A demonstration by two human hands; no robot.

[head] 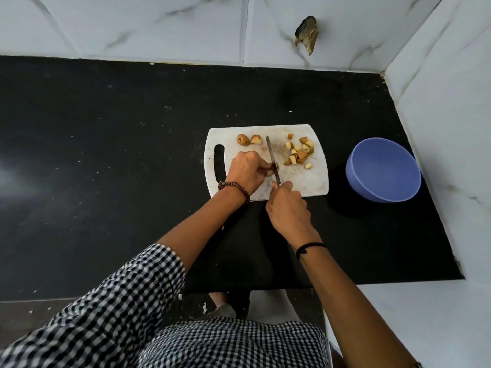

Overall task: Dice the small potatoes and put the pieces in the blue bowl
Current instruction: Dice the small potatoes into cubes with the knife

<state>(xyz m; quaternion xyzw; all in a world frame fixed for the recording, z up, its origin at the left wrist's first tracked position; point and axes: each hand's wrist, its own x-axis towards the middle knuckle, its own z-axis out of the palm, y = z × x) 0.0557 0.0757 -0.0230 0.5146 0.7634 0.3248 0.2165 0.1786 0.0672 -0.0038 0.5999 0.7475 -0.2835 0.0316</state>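
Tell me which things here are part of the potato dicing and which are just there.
In the job: knife, potato being cut, waiting potatoes, diced pieces, cutting board, blue bowl.
Just there: broken wall patch, black counter.

No legible text, label, brand, number or sign is showing anywhere, whether on the cutting board (305,181), blue bowl (385,193), knife (272,156), countertop (132,128) or wall tiles (132,22).
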